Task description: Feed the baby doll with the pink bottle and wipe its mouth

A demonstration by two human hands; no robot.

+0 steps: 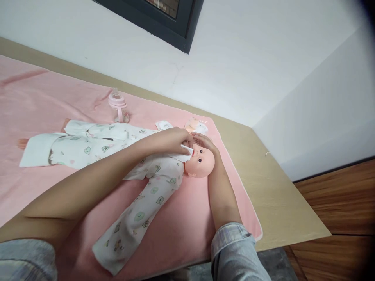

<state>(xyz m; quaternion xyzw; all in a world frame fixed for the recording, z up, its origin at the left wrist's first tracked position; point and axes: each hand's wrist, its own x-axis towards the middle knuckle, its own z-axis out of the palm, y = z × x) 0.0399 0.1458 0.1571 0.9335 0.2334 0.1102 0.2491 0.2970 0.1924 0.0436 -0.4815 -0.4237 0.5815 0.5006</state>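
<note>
A baby doll lies on its back, its bald head (204, 164) to the right and its legs to the left. It wears a white outfit (114, 146) printed with small animals; one long sleeve stretches toward me. My left hand (177, 139) pinches a white tissue (185, 152) against the doll's mouth and chin. Along the far side of the head rests my right hand (205, 143), its fingers extended and partly hidden behind the head. Close beyond both hands is a small printed packet or cloth (197, 125), which I cannot identify clearly.
A baby bottle (117, 106) with a pink collar and handles stands beyond the doll's legs. Under everything spreads a pink blanket (187, 218) on a wooden tabletop (263, 187). A white wall with a dark window frame (164, 23) rises behind; wooden panels (336, 199) are at right.
</note>
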